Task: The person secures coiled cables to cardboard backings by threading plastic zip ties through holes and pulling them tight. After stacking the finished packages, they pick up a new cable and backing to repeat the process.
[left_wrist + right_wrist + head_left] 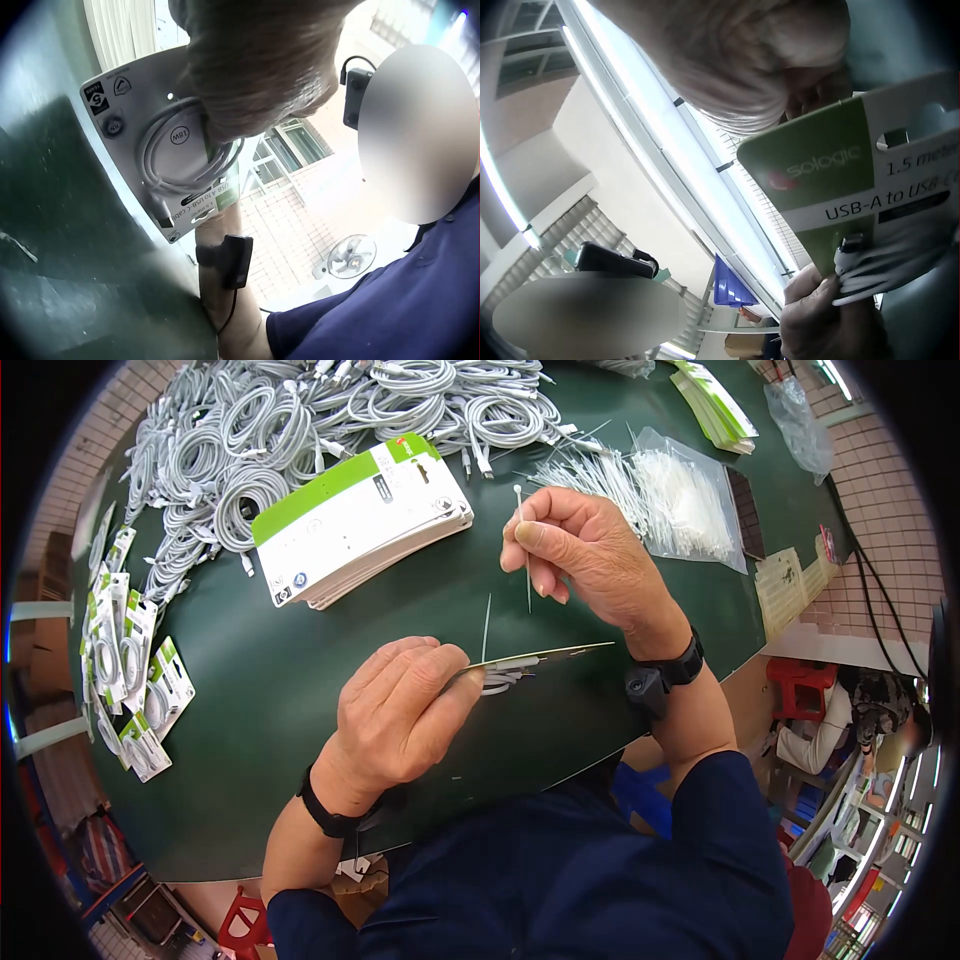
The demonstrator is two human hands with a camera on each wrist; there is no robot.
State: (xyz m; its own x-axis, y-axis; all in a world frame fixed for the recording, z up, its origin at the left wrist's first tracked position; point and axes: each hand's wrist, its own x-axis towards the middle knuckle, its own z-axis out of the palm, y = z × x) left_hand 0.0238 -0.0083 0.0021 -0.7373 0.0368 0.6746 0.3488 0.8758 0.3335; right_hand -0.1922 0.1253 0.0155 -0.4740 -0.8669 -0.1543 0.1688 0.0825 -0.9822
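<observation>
The left hand (405, 705) grips a cardboard card, seen edge-on in the head view, with a coiled grey cable (500, 678) on its underside. A thin white tie (487, 625) stands up from the card beside the fingers. Above and to the right, the right hand (590, 550) pinches another white tie (527, 565) between thumb and fingers, apart from the card. In the left wrist view the coiled cable (146, 154) lies against the card's printed face (120, 142). The right wrist view shows the card's green end (810, 165) and the left hand (825, 315) holding it.
A stack of cards (360, 520) lies beyond the hands. Coiled grey cables (270, 420) are heaped at the back. Loose ties (685, 500) spill from a clear bag at right. Carded cables (130, 650) lie at left. More cards (715, 410) sit at the back right.
</observation>
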